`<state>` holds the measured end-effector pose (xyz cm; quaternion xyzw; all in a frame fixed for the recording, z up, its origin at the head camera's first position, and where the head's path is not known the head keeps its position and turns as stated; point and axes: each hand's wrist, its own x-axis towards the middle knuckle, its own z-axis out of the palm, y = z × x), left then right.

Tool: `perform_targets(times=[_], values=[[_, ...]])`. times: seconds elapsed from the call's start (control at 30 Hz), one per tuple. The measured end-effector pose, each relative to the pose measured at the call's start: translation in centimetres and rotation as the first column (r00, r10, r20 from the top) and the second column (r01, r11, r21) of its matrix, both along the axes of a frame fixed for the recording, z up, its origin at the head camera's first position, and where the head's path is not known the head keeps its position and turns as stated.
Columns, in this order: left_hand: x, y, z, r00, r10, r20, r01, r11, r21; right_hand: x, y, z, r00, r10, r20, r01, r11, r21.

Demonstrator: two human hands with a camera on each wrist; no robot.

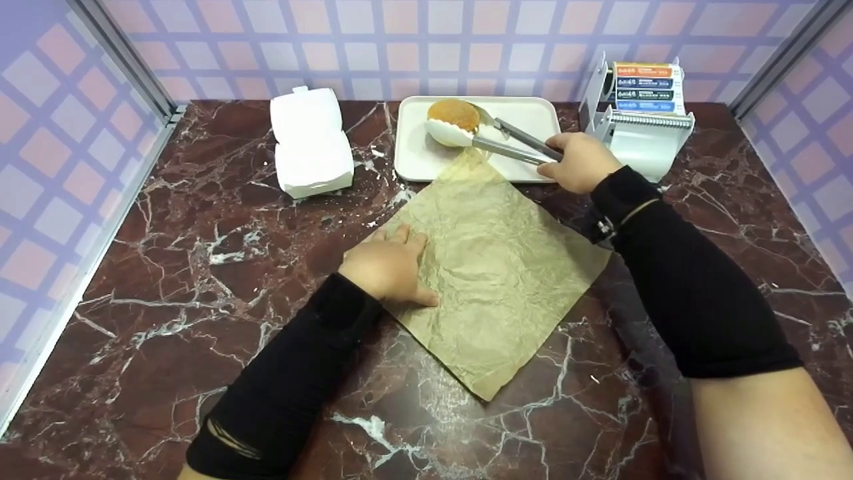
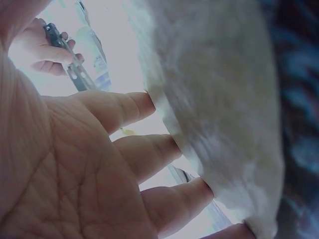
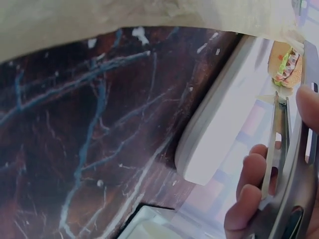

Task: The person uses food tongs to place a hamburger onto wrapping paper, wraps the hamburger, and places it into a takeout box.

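Note:
A sheet of brown wrapping paper point(image 1: 493, 267) lies on the table, turned cornerwise, its far corner overlapping the tray's front edge. My left hand point(image 1: 386, 267) rests on its left side with fingers spread; the left wrist view shows the fingertips point(image 2: 167, 147) against the paper. With my right hand point(image 1: 583, 162) I grip metal tongs point(image 1: 510, 151). Their tips are around a burger point(image 1: 453, 113) over the white tray point(image 1: 410, 157); whether it touches the tray I cannot tell. Lettuce and filling show between the buns of the burger point(image 3: 288, 67) in the right wrist view.
On the left stands an open white takeaway box point(image 1: 313, 153). A white label dispenser point(image 1: 643, 117) with several coloured label rolls stands at the back right, close to my right hand. Tiled panels point(image 1: 426, 47) wall the marble-patterned table at the back and sides.

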<state>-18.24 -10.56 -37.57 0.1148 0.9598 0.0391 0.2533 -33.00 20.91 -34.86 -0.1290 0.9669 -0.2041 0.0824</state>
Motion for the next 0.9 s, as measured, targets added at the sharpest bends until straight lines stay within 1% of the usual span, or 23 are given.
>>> perform_targets(times=[0.1, 0.23, 0.37, 0.47, 0.6, 0.73, 0.8, 0.9], values=[[0.0, 0.0, 0.0, 1.000, 0.003, -0.001, -0.003, 1.000, 0.005, 0.4, 0.5, 0.6, 1.000, -0.011, 0.006, 0.011, 1.000, -0.028], [0.0, 0.0, -0.1, 1.000, -0.001, -0.009, 0.001, 1.000, 0.007, 1.4, 1.6, 1.7, 0.999, -0.032, 0.022, 0.033, 0.998, -0.059], [0.0, 0.1, -0.1, 1.000, -0.007, -0.009, 0.007, 1.000, 0.001, 3.0, 3.2, 2.7, 0.999, -0.028, 0.034, 0.030, 0.997, -0.071], [0.0, 0.1, -0.1, 1.000, -0.008, -0.003, 0.008, 1.000, -0.002, 4.5, 4.6, 3.3, 0.999, -0.015, 0.041, 0.018, 0.997, -0.071], [-0.2, -0.1, -0.1, 1.000, -0.009, -0.010, 0.009, 1.000, 0.000, 6.8, 6.2, 3.4, 0.999, 0.018, 0.026, -0.017, 0.999, -0.042], [-0.6, -0.2, -0.1, 1.000, -0.011, -0.007, 0.011, 1.000, 0.011, 9.1, 7.5, 3.2, 0.998, 0.059, 0.000, -0.059, 0.998, -0.011], [-0.8, -0.2, 0.0, 1.000, -0.010, 0.002, 0.010, 1.000, 0.013, 10.1, 8.0, 2.9, 0.997, 0.081, -0.007, -0.081, 0.997, -0.003], [-1.1, -0.2, 0.1, 1.000, -0.009, 0.009, 0.009, 1.000, 0.013, 11.2, 8.7, 2.4, 0.993, 0.116, -0.013, -0.115, 0.993, 0.007]])
